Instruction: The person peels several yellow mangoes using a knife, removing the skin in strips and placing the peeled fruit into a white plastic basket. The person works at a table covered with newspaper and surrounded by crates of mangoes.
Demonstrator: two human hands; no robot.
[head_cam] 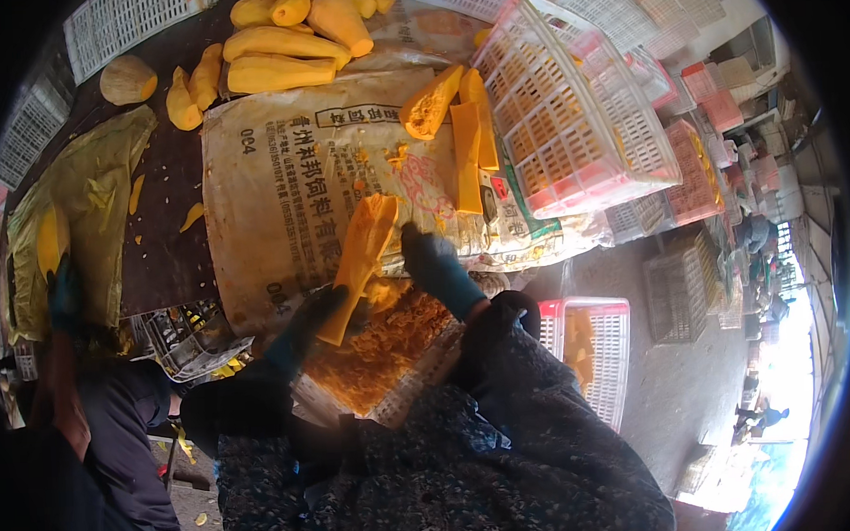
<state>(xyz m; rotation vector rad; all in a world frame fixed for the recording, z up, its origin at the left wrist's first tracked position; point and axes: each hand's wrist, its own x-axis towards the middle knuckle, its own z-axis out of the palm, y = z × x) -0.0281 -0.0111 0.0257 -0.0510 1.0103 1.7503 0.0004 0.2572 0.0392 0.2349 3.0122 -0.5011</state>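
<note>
My gloved left hand (311,315) holds a long piece of peeled squash (358,268), cut lengthwise, tilted above a plastic crate (396,405) full of stringy orange pulp (382,355). To the right of that piece is my gloved right hand (435,265), near the sack's front edge. Its fingers look curled; whether it holds a small tool is too dark to tell. On the printed woven sack (254,201) lie more cut squash pieces (467,152), one with a hollow of pulp facing up (430,104). Whole peeled squashes (281,70) are heaped at the back.
A tilted white and pink crate (567,113) stands at the back right of the table. Another crate with squash pieces (600,358) is on the floor at right. At left, a co-worker's gloved hand (64,295) touches a squash on a yellowish sack (89,207).
</note>
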